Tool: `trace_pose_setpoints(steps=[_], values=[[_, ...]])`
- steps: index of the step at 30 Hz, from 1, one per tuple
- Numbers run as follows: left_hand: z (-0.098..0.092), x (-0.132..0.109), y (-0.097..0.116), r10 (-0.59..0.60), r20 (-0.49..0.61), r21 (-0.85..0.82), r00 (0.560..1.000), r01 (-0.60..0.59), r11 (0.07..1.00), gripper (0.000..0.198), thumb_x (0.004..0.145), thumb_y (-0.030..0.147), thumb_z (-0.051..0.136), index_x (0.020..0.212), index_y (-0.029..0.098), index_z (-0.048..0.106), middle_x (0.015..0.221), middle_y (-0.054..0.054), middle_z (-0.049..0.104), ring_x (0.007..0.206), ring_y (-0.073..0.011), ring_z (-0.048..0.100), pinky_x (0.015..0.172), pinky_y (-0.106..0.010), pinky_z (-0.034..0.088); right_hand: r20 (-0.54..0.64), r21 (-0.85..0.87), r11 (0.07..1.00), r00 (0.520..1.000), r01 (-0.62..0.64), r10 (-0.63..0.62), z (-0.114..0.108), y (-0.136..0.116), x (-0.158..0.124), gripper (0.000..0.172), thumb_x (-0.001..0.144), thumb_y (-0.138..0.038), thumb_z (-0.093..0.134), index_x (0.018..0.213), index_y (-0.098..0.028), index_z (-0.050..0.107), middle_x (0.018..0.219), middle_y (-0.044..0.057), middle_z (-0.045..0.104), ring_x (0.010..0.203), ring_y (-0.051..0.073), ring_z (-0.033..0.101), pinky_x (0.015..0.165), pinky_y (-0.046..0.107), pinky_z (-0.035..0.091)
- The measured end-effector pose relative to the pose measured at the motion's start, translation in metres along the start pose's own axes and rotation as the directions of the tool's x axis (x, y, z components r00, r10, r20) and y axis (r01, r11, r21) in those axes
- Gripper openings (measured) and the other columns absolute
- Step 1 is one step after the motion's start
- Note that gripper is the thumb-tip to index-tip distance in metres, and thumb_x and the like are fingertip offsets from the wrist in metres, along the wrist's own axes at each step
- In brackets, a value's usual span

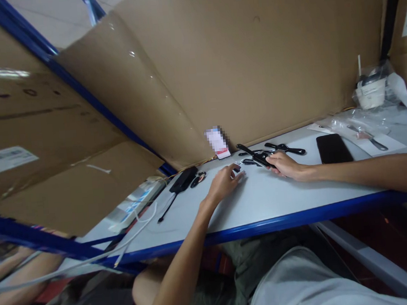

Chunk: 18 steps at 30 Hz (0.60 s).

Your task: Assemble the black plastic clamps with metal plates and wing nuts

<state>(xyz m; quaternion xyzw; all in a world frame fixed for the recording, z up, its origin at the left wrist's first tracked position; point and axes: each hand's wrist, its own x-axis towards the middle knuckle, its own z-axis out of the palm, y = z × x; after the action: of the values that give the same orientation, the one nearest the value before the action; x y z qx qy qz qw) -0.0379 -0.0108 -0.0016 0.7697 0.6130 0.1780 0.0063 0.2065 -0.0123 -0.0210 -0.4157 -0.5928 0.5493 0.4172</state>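
On the grey tabletop, my right hand (282,163) is closed around a black clamp-like hand tool (259,158), one handle of which points up and left. My left hand (224,181) is just left of it, low over the table with bent fingers. A small black piece (237,170) shows at its fingertips, too small to name. Behind my right hand lies another black clamp-like tool (288,149). Further black parts lie beside and under the held tool, partly hidden. A black phone (333,148) rests right of my right hand.
A lit phone-like screen (218,142) leans against the cardboard wall (252,62). Left on the table are a black box with a cable (184,179), a key-like item (198,179) and a power strip (138,203). Right are a knife-like utensil (373,141) and a bagged cup (372,92). Another person's arms (22,282) show lower left.
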Motion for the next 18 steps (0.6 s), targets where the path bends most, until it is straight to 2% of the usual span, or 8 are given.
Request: trace_pose_setpoints(steps=[3, 6, 10, 12, 15, 18], values=[[0.009, 0.003, 0.014, -0.070, 0.001, 0.282, 0.998, 0.067, 0.957, 0.051, 0.092, 0.058, 0.055, 0.119, 0.016, 0.062, 0.106, -0.018, 0.072, 0.090, -0.0301, 0.069, 0.074, -0.033, 0.045, 0.013, -0.006, 1.000, 1.000, 0.009, -0.009, 0.000, -0.002, -0.001, 0.037, 0.103, -0.022, 0.047, 0.067, -0.016, 0.054, 0.050, -0.001, 0.046, 0.040, 0.007, 0.038, 0.036, 0.017, 0.028], [0.013, 0.007, 0.022, -0.108, 0.059, 0.444, 0.992, 0.071, 0.893, 0.057, 0.097, 0.061, 0.040, 0.118, 0.013, 0.062, 0.109, -0.024, 0.071, 0.099, -0.0370, 0.070, 0.080, -0.040, 0.048, 0.006, -0.023, 1.000, 1.000, 0.004, -0.004, 0.001, -0.005, -0.003, 0.037, 0.103, -0.020, 0.045, 0.067, -0.016, 0.054, 0.050, 0.000, 0.047, 0.041, 0.007, 0.039, 0.036, 0.018, 0.029], [0.008, 0.012, 0.027, -0.064, 0.222, 0.526, 0.973, -0.064, 0.848, 0.048, 0.103, 0.042, 0.030, 0.110, 0.013, 0.067, 0.109, -0.024, 0.072, 0.105, -0.0358, 0.069, 0.087, -0.041, 0.049, -0.008, -0.043, 0.999, 1.000, -0.014, 0.013, 0.003, -0.008, -0.005, 0.036, 0.102, -0.019, 0.045, 0.067, -0.016, 0.056, 0.050, 0.000, 0.047, 0.043, 0.008, 0.040, 0.037, 0.019, 0.030], [0.005, 0.013, 0.030, -0.062, 0.261, 0.550, 0.963, -0.095, 0.830, 0.044, 0.103, 0.030, 0.028, 0.108, 0.010, 0.068, 0.108, -0.025, 0.071, 0.105, -0.0355, 0.070, 0.086, -0.041, 0.050, -0.012, -0.048, 0.999, 1.000, -0.021, 0.020, 0.004, -0.008, -0.005, 0.036, 0.101, -0.019, 0.045, 0.067, -0.016, 0.055, 0.049, -0.001, 0.047, 0.043, 0.008, 0.039, 0.037, 0.019, 0.029], [0.000, 0.011, 0.029, -0.067, 0.276, 0.575, 0.959, -0.108, 0.811, 0.041, 0.101, 0.024, 0.030, 0.110, 0.008, 0.067, 0.106, -0.025, 0.072, 0.102, -0.0360, 0.071, 0.081, -0.041, 0.051, -0.020, -0.070, 0.997, 1.000, -0.024, 0.023, 0.005, -0.007, -0.003, 0.036, 0.101, -0.019, 0.044, 0.067, -0.015, 0.055, 0.048, -0.001, 0.046, 0.043, 0.008, 0.039, 0.039, 0.019, 0.029], [-0.003, 0.007, 0.021, -0.072, 0.236, 0.580, 0.969, -0.081, 0.811, 0.041, 0.102, 0.032, 0.032, 0.109, 0.012, 0.068, 0.104, -0.022, 0.073, 0.097, -0.0344, 0.072, 0.077, -0.038, 0.050, -0.025, -0.107, 0.994, 1.000, -0.009, 0.006, 0.005, -0.005, -0.001, 0.036, 0.101, -0.019, 0.044, 0.067, -0.015, 0.056, 0.049, -0.001, 0.047, 0.044, 0.009, 0.041, 0.041, 0.021, 0.030]])
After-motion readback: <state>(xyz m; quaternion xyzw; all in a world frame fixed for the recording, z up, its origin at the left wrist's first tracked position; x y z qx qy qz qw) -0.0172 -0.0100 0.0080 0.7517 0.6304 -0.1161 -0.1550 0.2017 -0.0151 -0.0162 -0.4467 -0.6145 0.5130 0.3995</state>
